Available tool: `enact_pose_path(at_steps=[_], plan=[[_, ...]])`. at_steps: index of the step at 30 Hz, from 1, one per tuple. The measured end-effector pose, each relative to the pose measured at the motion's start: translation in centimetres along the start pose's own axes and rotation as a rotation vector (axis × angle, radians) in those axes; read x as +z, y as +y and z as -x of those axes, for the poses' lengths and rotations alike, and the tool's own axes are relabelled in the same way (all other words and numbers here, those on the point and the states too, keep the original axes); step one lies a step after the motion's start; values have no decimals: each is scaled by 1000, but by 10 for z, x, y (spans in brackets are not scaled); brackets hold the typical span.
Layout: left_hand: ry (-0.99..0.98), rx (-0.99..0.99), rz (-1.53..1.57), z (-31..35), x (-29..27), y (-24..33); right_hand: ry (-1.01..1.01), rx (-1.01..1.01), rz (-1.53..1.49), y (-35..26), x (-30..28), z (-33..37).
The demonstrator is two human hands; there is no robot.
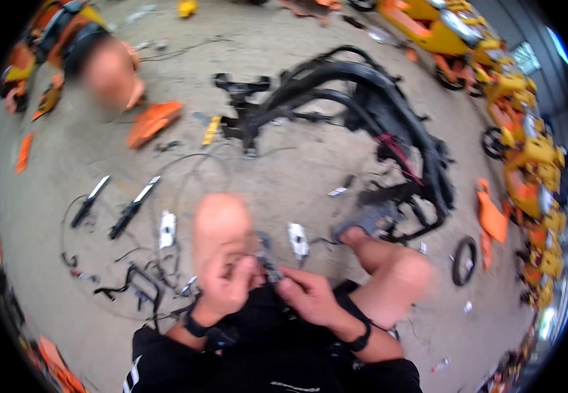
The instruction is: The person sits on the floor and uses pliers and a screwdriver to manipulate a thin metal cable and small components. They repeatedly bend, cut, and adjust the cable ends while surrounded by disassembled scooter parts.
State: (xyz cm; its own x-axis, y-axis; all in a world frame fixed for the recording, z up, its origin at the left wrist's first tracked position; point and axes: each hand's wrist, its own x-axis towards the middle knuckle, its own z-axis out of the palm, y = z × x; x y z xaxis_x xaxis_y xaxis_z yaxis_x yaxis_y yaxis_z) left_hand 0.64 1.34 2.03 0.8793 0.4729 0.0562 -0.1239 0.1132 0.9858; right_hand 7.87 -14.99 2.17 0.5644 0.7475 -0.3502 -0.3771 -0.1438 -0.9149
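Above my lap, my right hand [310,296] grips a small dark elongated part [270,268] between thumb and fingers. Its kind is too blurred to tell. Beside it, my left hand [226,283] is closed with thumb and fingers pressed together, close to the same part; whatever it pinches is hidden. Past my knees lie two white flat plates [167,229], one on each side. A pair of black-and-silver fork tubes [134,206] rests on the floor to the left. In front of me lies a black scooter frame [356,98] with a red wire on it.
Handlebars [143,288] and loose cables lie at my left. Orange panels [155,123] are scattered about, with a yellow piece [211,130] near the frame. A black tyre [464,261] is at right, before a row of yellow scooters [530,170]. Another person [107,72] is at far left.
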Motion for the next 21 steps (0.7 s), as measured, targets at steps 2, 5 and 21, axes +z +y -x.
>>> enact_pose_path(at_steps=[2,5,21], plan=[[41,-23,153,3,2,-3,-32,-38,169,-6,0,-5],[102,-24,59,10,-7,-15,-76,8,21,-15,8,-13],[-26,-25,41,4,-8,-11,-200,252,-387,-6,-8,-28]])
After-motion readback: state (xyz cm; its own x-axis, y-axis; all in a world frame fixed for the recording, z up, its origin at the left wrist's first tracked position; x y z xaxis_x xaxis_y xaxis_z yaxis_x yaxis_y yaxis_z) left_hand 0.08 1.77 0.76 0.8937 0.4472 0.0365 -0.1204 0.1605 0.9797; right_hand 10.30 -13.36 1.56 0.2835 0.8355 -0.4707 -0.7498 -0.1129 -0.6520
